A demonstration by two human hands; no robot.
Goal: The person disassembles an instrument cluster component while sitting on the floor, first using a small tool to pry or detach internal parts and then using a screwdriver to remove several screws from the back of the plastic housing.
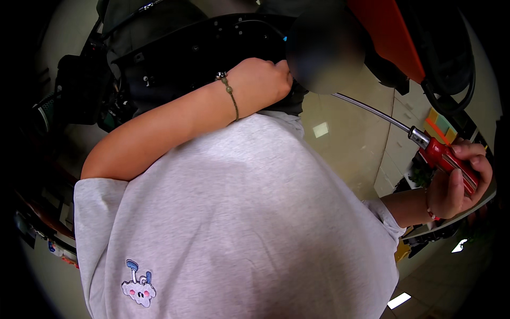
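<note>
My right hand (459, 183), at the far right, is wrapped round the red handle of a screwdriver (449, 162). Its long metal shaft runs up and to the left, looking curved in this view, and its tip is lost behind a dark blurred patch. My left hand (263, 80) is closed in a fist in front of a long black panel (196, 50) with small screws or holes. Whatever lies in that fist, if anything, is hidden by the back of the hand and the blur.
An orange panel (390, 37) with black parts and a looped black cable (454, 109) stands at the upper right. White drawers (396, 154) and a desk edge are behind my right hand. Pale shiny floor (345, 138) shows in between. Dark equipment (79, 87) sits at the left.
</note>
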